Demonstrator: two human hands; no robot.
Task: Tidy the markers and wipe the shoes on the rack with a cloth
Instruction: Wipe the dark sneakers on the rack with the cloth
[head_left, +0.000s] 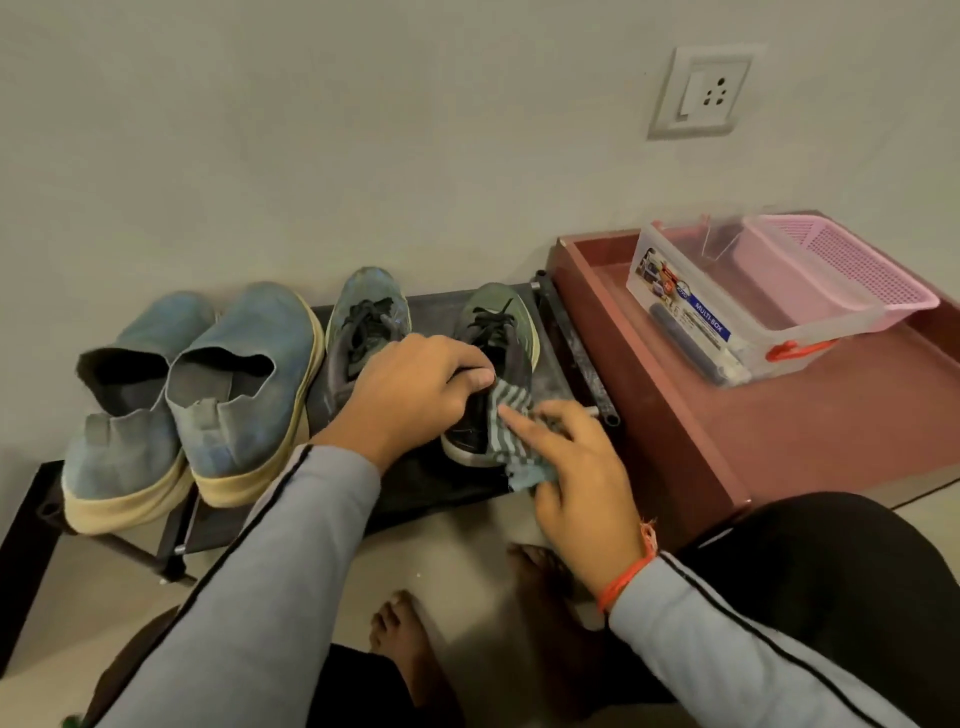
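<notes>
- While your left hand (415, 395) curls over the collar of the right-hand sneaker (493, 364), you brace that shoe so it should not slide on the rack (566, 384) under rubbing.
- Your right hand (576, 467) grasps the striped cloth (511, 421), index finger stretched out to press the fabric onto the sneaker's side at about 10 o'clock from the palm; the rest of the cloth bunches under your other fingers, likely to keep spare fabric ready.
- At 9 o'clock of the held shoe, its partner sneaker (363, 322) stands just beside it, toes to the wall, and farther that way the two blue slip-ons (208, 395) sit heels toward you, overhanging the rack's front edge.
- At 2 o'clock from your hands, the maroon table (727, 431) carries a clear box (691, 312) with a pink basket (841, 265) nested in it; dark marker-like sticks lie inside, so the markers seem already gathered there.
- Judging by this, wiping is in hand; whether the slip-ons are wiped I cannot tell.
</notes>
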